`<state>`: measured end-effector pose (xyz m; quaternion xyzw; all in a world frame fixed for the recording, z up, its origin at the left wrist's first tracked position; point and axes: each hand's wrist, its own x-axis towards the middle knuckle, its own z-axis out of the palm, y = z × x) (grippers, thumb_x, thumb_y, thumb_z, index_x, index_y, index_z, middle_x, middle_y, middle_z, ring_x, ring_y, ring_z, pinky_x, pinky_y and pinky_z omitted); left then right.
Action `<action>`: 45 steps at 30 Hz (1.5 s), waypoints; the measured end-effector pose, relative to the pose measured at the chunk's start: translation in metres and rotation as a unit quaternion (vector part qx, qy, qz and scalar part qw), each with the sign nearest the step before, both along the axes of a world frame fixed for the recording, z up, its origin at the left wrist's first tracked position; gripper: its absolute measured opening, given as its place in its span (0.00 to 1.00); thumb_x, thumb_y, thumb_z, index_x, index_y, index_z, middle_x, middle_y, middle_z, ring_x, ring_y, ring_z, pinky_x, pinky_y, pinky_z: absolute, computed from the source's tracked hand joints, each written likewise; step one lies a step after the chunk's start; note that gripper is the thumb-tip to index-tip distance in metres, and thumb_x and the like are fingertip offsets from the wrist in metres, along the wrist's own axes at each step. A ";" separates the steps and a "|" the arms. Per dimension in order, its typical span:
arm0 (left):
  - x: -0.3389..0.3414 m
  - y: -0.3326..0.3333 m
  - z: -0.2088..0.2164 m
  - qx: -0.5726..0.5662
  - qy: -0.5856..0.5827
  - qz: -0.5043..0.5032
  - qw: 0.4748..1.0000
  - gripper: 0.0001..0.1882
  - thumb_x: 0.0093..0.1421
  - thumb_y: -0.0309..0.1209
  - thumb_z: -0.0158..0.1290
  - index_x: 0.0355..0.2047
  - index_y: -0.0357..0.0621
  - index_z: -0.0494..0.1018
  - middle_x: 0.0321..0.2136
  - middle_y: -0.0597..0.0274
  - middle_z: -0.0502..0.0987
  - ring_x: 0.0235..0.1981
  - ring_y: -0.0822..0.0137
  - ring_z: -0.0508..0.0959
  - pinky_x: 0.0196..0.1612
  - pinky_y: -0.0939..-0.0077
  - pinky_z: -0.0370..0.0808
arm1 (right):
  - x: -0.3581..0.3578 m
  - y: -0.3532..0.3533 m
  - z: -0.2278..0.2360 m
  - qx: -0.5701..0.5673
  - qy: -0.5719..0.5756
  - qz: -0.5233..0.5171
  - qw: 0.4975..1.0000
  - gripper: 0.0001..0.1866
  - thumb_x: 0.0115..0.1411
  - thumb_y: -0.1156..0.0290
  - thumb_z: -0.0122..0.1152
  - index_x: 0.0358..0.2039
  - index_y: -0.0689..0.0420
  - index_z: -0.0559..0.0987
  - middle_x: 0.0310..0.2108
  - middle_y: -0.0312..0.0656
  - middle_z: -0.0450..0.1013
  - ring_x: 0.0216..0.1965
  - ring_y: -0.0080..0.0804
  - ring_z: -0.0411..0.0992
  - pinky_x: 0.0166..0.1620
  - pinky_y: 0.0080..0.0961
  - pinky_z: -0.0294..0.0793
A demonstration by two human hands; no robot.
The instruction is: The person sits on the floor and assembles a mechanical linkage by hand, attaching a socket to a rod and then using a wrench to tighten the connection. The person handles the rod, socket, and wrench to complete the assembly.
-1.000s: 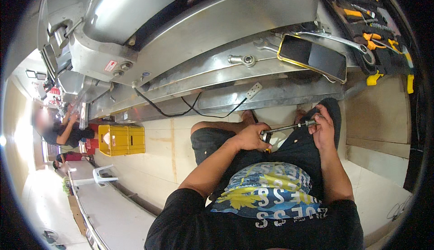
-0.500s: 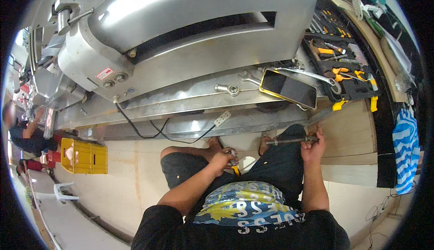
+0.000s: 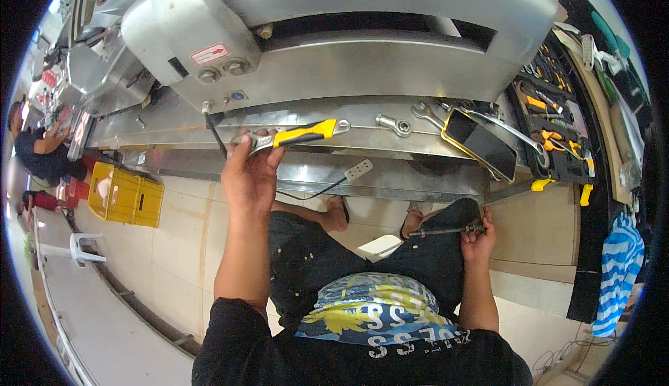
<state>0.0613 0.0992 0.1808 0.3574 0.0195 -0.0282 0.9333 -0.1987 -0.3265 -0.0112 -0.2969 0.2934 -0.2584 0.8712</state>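
Raised over the steel ledge (image 3: 279, 166), my left hand (image 3: 252, 180) grips an adjustable wrench (image 3: 306, 133) by its head end. The wrench's yellow-and-black handle points to the right. My right hand (image 3: 478, 241), by my right knee, is closed around one end of a thin metal rod (image 3: 439, 232), which lies roughly level and points left. A loose metal rod-end joint (image 3: 394, 125) rests on the ledge, right of the wrench. Beyond it are an open-end wrench (image 3: 426, 115) and a phone in a yellow case (image 3: 482, 145).
A large steel machine (image 3: 362, 65) fills the far side. A white socket strip (image 3: 359, 170) with a black cable lies below the ledge. To the right stands an open tool case (image 3: 557, 124). A yellow crate (image 3: 125, 194) and a person (image 3: 52, 149) are at the left.
My left hand has risen from my lap to above the ledge, carrying the adjustable wrench. My right hand stays by the knee with the rod. The view has shifted slightly.
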 end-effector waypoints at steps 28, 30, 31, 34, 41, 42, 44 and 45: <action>-0.065 -0.042 0.027 0.597 -0.219 -0.196 0.746 0.21 0.60 0.36 0.62 0.51 0.40 0.76 0.39 0.51 0.78 0.38 0.60 0.80 0.40 0.67 0.77 | 0.055 0.069 0.145 -0.227 0.058 0.145 0.961 0.24 0.60 0.63 0.56 0.56 0.55 0.72 0.21 0.35 0.71 0.12 0.18 0.60 0.13 0.19 0.60; -0.072 -0.063 0.001 0.517 -0.280 -0.368 0.720 0.27 0.63 0.45 0.59 0.56 0.40 0.73 0.41 0.52 0.79 0.36 0.59 0.79 0.42 0.65 0.77 | 0.076 0.087 0.187 -0.312 0.071 0.200 0.926 0.24 0.60 0.61 0.58 0.55 0.56 0.73 0.21 0.34 0.71 0.13 0.17 0.61 0.14 0.18 0.60; -0.079 -0.074 0.005 0.487 -0.245 -0.436 0.717 0.28 0.64 0.45 0.58 0.58 0.41 0.71 0.39 0.53 0.80 0.37 0.59 0.79 0.42 0.65 0.76 | 0.086 0.097 0.204 -0.351 0.080 0.226 0.905 0.25 0.60 0.60 0.59 0.55 0.57 0.73 0.21 0.34 0.71 0.13 0.17 0.62 0.15 0.17 0.60; -0.092 -0.097 -0.007 0.386 -0.266 -0.479 0.743 0.22 0.66 0.42 0.56 0.52 0.36 0.72 0.35 0.56 0.79 0.37 0.64 0.79 0.42 0.66 0.76 | 0.112 0.120 0.235 -0.494 0.053 0.350 0.794 0.23 0.63 0.60 0.59 0.56 0.56 0.74 0.27 0.32 0.73 0.21 0.19 0.67 0.24 0.15 0.65; -0.086 -0.098 -0.001 0.264 0.007 -0.351 0.898 0.15 0.68 0.43 0.55 0.41 0.44 0.72 0.33 0.62 0.77 0.36 0.72 0.77 0.33 0.74 0.75 | 0.120 0.128 0.222 -0.449 -0.029 0.340 0.826 0.25 0.66 0.58 0.58 0.59 0.60 0.71 0.37 0.38 0.75 0.36 0.20 0.71 0.43 0.22 0.70; -0.077 -0.097 0.002 0.196 0.009 -0.325 0.925 0.15 0.68 0.43 0.55 0.41 0.44 0.72 0.33 0.62 0.77 0.36 0.70 0.77 0.33 0.74 0.75 | 0.111 0.124 0.217 -0.479 -0.023 0.344 0.807 0.26 0.66 0.58 0.58 0.59 0.60 0.71 0.38 0.39 0.75 0.36 0.22 0.72 0.43 0.22 0.71; -0.057 -0.101 0.015 0.044 0.012 -0.272 0.961 0.15 0.68 0.43 0.55 0.43 0.43 0.71 0.33 0.61 0.76 0.36 0.68 0.77 0.32 0.74 0.75 | 0.087 0.114 0.203 -0.544 -0.003 0.351 0.762 0.28 0.65 0.56 0.59 0.59 0.60 0.70 0.39 0.40 0.75 0.38 0.24 0.73 0.44 0.23 0.72; -0.051 -0.107 0.024 0.026 -0.001 -0.267 0.963 0.16 0.68 0.42 0.54 0.44 0.43 0.70 0.34 0.61 0.75 0.36 0.67 0.77 0.32 0.73 0.76 | 0.075 0.103 0.186 -0.479 0.029 0.363 0.799 0.35 0.63 0.50 0.63 0.62 0.59 0.66 0.42 0.44 0.75 0.41 0.30 0.75 0.47 0.27 0.74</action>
